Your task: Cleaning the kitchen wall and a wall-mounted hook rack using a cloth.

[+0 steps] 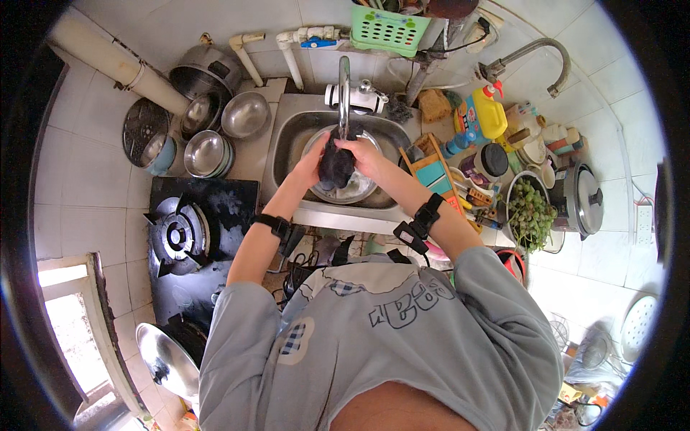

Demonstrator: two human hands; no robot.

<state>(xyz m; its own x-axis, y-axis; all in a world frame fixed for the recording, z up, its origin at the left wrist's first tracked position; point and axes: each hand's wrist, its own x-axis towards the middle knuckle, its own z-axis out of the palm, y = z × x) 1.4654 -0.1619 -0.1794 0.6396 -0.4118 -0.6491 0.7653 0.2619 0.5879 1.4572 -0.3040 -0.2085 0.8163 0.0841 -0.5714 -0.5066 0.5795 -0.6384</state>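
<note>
Both my hands grip a limp black item (337, 164) under the curved chrome faucet (344, 81); whether it is cloth cannot be told. My left hand (312, 161) holds its left side. On the other side, my right hand (362, 155) has its thumb laid over the top. Below them a round metal basin (372, 189) sits inside the stainless steel sink (396, 202), with whitish, foamy-looking water in it. My fingertips are partly hidden behind the black item.
Left of the sink are stacked metal bowls (205, 153) and a gas stove (178, 231). To the right stand a yellow detergent bottle (488, 116), a wooden-framed grater (431, 172), a black-lidded jar (491, 160), a pot of green grapes (531, 213) and a rice cooker (579, 199).
</note>
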